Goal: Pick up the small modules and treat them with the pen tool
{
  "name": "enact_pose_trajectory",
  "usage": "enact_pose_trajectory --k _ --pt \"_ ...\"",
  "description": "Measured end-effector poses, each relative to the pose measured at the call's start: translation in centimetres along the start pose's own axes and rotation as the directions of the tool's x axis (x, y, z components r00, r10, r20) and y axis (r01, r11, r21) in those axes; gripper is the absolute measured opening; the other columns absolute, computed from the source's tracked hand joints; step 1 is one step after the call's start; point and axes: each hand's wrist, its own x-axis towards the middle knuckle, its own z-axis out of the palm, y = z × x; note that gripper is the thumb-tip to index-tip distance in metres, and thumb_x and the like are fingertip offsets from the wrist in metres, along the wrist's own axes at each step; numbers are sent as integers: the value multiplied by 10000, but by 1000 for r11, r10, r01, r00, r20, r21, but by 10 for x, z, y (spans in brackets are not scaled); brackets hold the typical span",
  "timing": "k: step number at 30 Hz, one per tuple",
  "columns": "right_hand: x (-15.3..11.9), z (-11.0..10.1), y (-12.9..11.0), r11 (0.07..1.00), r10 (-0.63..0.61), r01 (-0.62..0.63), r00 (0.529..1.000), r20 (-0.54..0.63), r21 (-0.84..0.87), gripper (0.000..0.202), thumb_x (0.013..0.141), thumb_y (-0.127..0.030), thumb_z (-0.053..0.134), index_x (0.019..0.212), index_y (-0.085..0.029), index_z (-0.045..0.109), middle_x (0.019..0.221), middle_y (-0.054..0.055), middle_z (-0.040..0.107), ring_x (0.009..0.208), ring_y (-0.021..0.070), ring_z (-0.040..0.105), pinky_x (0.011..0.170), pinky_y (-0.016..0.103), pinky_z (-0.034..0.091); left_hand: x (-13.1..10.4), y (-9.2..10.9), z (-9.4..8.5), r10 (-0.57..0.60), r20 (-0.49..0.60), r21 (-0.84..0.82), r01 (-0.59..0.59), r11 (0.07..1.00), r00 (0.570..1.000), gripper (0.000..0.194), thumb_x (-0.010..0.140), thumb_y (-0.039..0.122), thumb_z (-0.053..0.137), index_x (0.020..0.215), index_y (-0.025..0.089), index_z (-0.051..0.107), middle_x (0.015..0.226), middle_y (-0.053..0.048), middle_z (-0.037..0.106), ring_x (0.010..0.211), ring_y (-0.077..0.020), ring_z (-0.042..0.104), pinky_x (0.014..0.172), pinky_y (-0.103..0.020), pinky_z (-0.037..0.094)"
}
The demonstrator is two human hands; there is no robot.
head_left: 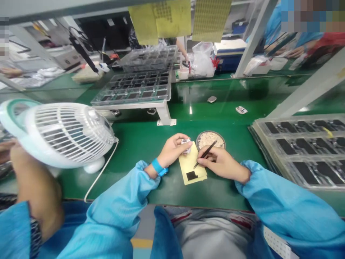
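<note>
My left hand (172,150) pinches one small white part (185,142) between thumb and fingertips, the fingers closed on it; my right hand (221,163) grips one pair of black tweezers (205,154), fingers clamped round them, the tip pointing down toward my left; under that tip lies one yellow sheet (192,166), flat on the green bench (140,144), with one black patch (192,175) stuck near its close edge; just beyond my right fingers sits one round dish (210,138) of pale bits; well off to my left stands one white fan (64,135); to my right lies a stack of clear trays (302,151) holding dark pieces; two small loose parts (226,104) lie farther out past the dish.
</note>
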Motion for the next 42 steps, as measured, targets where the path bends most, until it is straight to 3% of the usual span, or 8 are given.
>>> enact_pose_trajectory --k 6,11,18,22,24,26,31,42 --pt "-1 1 2 993 -23 31 997 67 -117 175 877 -335 678 944 -175 658 858 36 680 720 129 655 654 242 558 -1 -17 11 16 43 107 -20 994 999 212 807 270 704 945 143 605 767 -28 679 619 -111 636 582 -218 514" --pt "-2 1 3 993 -46 52 997 59 -102 178 882 -335 674 954 -174 651 875 39 677 725 128 656 660 243 566 -3 -21 9 39 40 194 -46 980 998 186 810 197 672 981 145 618 799 -30 683 626 -93 623 570 -185 465" --pt "-5 2 -1 997 -60 62 997 43 -51 158 884 -329 675 920 -178 647 867 47 688 742 155 692 671 277 592 -3 -21 9 27 17 205 -30 978 999 207 807 226 682 993 156 623 753 -15 670 595 -102 620 536 -189 456" --pt "-5 -6 -9 986 -165 165 974 -156 -13 128 881 -310 686 898 -191 641 880 53 703 749 176 715 697 318 619 -3 -22 9 4 15 184 -7 983 1000 232 812 258 692 1013 161 625 806 -35 700 640 -126 665 557 -205 495" --pt "-4 -11 -11 961 -267 234 920 -286 -145 100 872 -285 700 905 -200 660 916 62 717 808 191 718 743 335 620 -3 -22 10 0 13 178 -2 984 1000 233 815 265 695 1011 160 625 811 -39 707 644 -130 676 560 -207 506" --pt "-2 -15 -11 908 -375 274 868 -326 -315 72 864 -256 711 912 -208 688 933 61 733 873 202 715 803 345 608 -4 -21 10 -2 7 181 0 984 1000 228 816 270 697 1005 161 628 803 -38 707 634 -127 675 546 -203 506" --pt "2 -17 -9 827 -472 324 844 -256 -459 70 872 -245 703 932 -218 728 943 49 760 905 207 720 852 359 600 -5 -19 11 2 -3 181 -1 983 1000 233 807 284 713 988 158 639 793 -37 704 642 -125 675 543 -198 515" --pt "2 -15 -6 823 -477 336 847 -235 -458 71 881 -266 697 938 -236 726 963 37 766 920 211 721 877 379 591 -5 -19 12 -3 -20 195 6 981 1000 240 806 280 718 994 148 646 806 -51 713 644 -131 680 529 -199 512"
